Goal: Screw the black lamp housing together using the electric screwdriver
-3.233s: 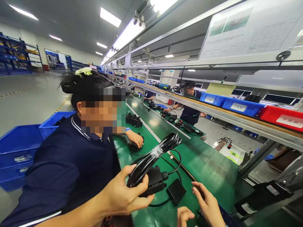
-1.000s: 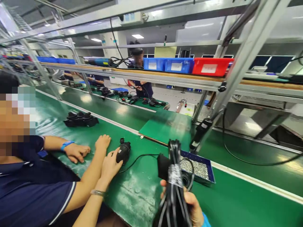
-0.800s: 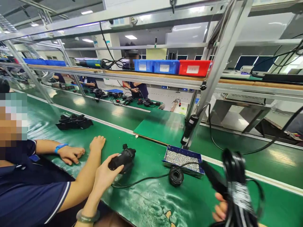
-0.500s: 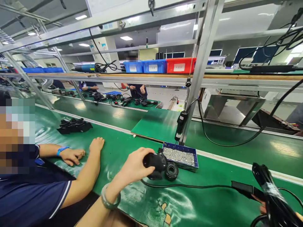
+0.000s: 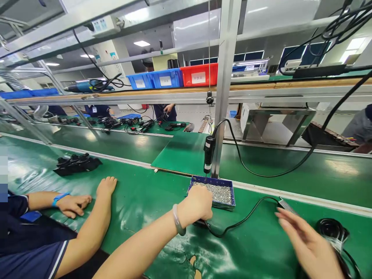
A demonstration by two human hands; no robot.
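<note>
Gripping a dark part (image 5: pixel 200 222) beside the screw tray (image 5: pixel 213 193), the left hand (image 5: pixel 195 204) risks spilling screws; right hand (image 5: pixel 308 242) hovers open, empty, near the cable (image 5: pixel 244 219).

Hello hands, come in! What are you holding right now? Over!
Left hand shut on black pump, by the screw tray. Right hand open, blurred, above the cable bundle. Co-worker's arm rests apart at left.

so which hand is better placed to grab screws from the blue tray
Left. The left hand rests right at the edge of the blue screw tray, though closed on something dark. The right hand hangs open, farther off near the coiled cable.
</note>
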